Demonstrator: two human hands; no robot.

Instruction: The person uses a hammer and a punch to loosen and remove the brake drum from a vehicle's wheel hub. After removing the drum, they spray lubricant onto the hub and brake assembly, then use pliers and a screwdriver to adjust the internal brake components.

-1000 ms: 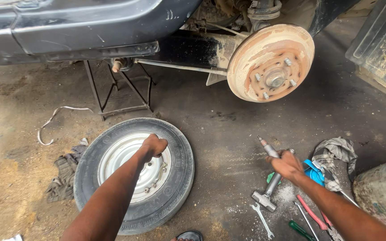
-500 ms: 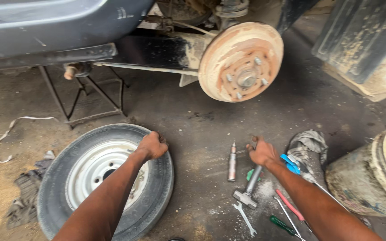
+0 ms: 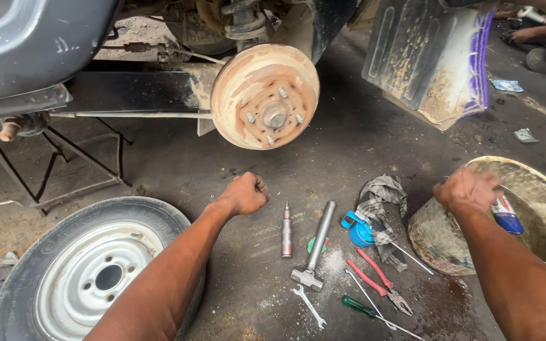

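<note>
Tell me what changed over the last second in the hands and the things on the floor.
The left hand came off the wheel and now rests as a fist on the floor. The right hand left the tools by the hammer and moved right to the rim of the bucket; whether it holds anything cannot be told. Wheel, tools and brake drum lie as before.

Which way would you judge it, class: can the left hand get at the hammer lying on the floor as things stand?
Probably yes. The left hand rests as a fist on the bare floor, and only a short metal punch lies between it and the hammer. Nothing covers the handle, and the right hand is away at the bucket.
</note>
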